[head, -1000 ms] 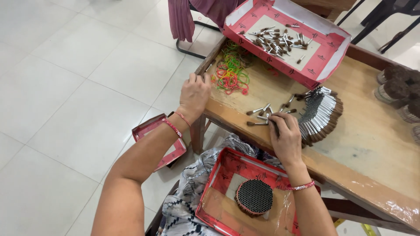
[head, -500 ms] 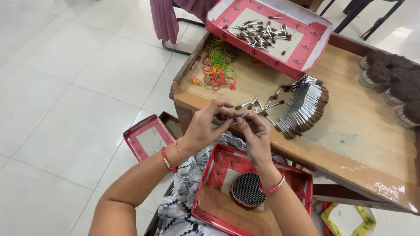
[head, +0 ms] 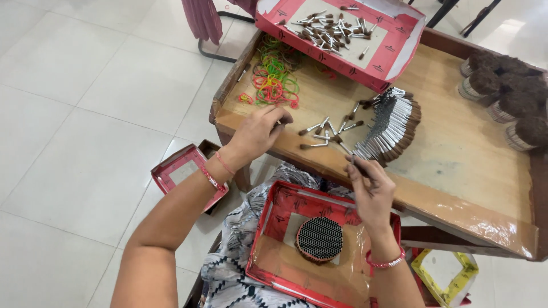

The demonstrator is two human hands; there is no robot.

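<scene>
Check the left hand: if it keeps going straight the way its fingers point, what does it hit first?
Likely the loose brown-tipped sticks lying on the wooden table. The left hand points rightward along the table's near edge, towards them. Its height above the table is unclear, so it might pass above them.

Bare wood on the table (head: 456, 154) lies open to the right of the fanned row of sticks (head: 388, 128). Loose sticks (head: 328, 131) clutter the middle. Rubber bands (head: 274, 77) crowd the left corner, a red tray (head: 394, 54) blocks the back, and round bundles (head: 508, 91) line the right edge.
</scene>
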